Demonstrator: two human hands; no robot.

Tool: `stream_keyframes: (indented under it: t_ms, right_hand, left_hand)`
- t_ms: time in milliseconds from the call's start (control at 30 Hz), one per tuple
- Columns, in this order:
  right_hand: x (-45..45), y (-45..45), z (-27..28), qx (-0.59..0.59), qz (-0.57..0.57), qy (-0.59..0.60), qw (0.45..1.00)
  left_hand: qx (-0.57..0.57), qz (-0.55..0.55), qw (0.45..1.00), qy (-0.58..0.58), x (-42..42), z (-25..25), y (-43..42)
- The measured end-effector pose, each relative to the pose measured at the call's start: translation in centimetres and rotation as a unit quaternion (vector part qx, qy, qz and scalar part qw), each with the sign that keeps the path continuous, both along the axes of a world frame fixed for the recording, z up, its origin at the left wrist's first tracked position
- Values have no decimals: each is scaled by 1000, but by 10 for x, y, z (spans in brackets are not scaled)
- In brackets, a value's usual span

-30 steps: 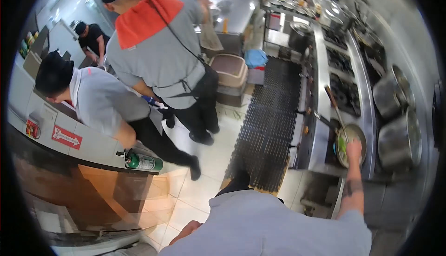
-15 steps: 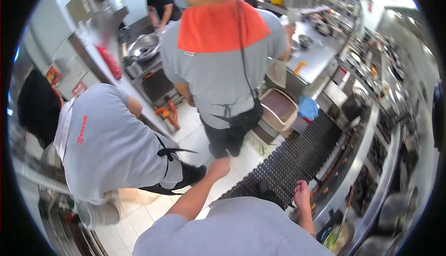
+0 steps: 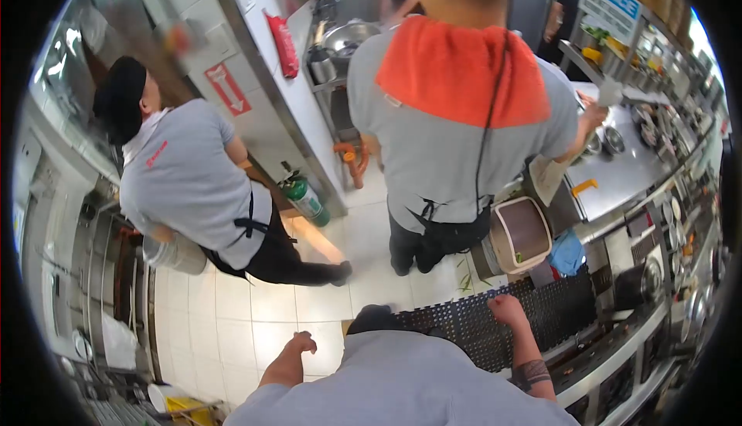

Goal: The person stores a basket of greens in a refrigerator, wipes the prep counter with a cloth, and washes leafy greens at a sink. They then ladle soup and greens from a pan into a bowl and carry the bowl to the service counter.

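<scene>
My left hand (image 3: 303,342) hangs over the tiled floor at the lower left of my body, its fingers loosely bent and a gap showing between them. It holds nothing. Out in front on the right is my right hand (image 3: 506,309), curled into a fist above the black perforated floor mat (image 3: 479,324). Nothing shows in that fist. Neither hand touches anything. Past the right hand stands a beige bin (image 3: 524,265) with a blue bag (image 3: 566,254) beside it.
A co-worker with an orange towel (image 3: 468,78) stands ahead at a steel counter (image 3: 618,171). On the left another co-worker (image 3: 189,171) bends beside a white bucket (image 3: 176,253). A green gas cylinder (image 3: 306,199) stands by the wall, and a stove edge (image 3: 618,360) runs along my right.
My view has swung left. My left hand has drawn back from ahead and its fingers have loosened; my right hand now reaches further forward. The co-worker on the left stands further off.
</scene>
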State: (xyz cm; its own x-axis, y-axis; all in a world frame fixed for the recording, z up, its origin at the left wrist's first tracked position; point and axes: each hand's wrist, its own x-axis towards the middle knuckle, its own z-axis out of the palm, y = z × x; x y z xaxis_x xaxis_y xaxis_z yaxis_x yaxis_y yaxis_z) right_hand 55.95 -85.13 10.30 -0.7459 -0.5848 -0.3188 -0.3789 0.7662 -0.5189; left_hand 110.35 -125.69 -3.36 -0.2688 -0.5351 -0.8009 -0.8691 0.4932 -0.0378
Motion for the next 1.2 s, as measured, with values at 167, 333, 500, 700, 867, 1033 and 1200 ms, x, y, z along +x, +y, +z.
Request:
stream_keyframes:
  t_ms: [167, 333, 500, 700, 867, 1033, 1200]
  right_hand:
    - [-4, -59, -37, 54, 175, -20, 983]
    - [3, -170, -50, 5, 57, -273, 960]
    - [-65, -97, -251, 14, 0, -322, 947]
    - [11, -95, -195, 45, -266, -509, 817]
    - [69, -111, -203, 175, -219, -481, 831]
    - [92, -163, -204, 189, -233, -456, 838]
    - [33, -269, -214, 169, -190, -381, 889]
  left_hand:
    - [262, -230, 911, 220, 37, -26, 20]
    - [9, -186, 982, 22, 32, -65, -10]
    - [11, 388, 918, 83, 18, -16, -130]
    - [-145, 272, 942, 132, 26, 19, -276]
    - [-27, -11, 991, 128, -23, -71, -397]
    - [60, -303, 925, 223, -217, -68, -461]
    - [131, -150, 898, 392, -428, 2, -491]
